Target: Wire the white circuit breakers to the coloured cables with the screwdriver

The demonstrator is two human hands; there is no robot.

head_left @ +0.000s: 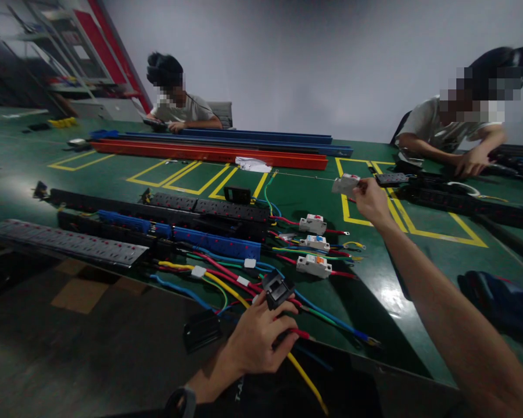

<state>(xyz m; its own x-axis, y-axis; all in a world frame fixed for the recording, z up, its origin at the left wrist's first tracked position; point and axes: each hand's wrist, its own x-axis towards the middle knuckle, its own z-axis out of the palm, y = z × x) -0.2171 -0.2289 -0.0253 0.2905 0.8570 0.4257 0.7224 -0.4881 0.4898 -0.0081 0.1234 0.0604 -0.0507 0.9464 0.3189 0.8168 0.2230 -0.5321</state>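
My left hand [261,334] is closed on a black plastic bracket [278,290] with a rectangular opening, above the table's near edge. A red wire end [303,334] shows by its fingertips; whether the hand grips it too is unclear. Stretched out to the far right, my right hand [373,200] pinches a white circuit breaker [346,184]. Between the hands lie several more breakers, among them one with an orange switch [314,266], joined to red wires. A yellow wire [230,284] runs from the power strips and passes by my left hand.
Power strips lie at left, including a blue one [218,242] and a grey one [65,241]. Behind them stretch orange channels [218,154] and blue channels [261,138]. Two people sit across the green table [375,264], one with hands [477,159] at black strips. A black piece [201,331] sits near the edge.
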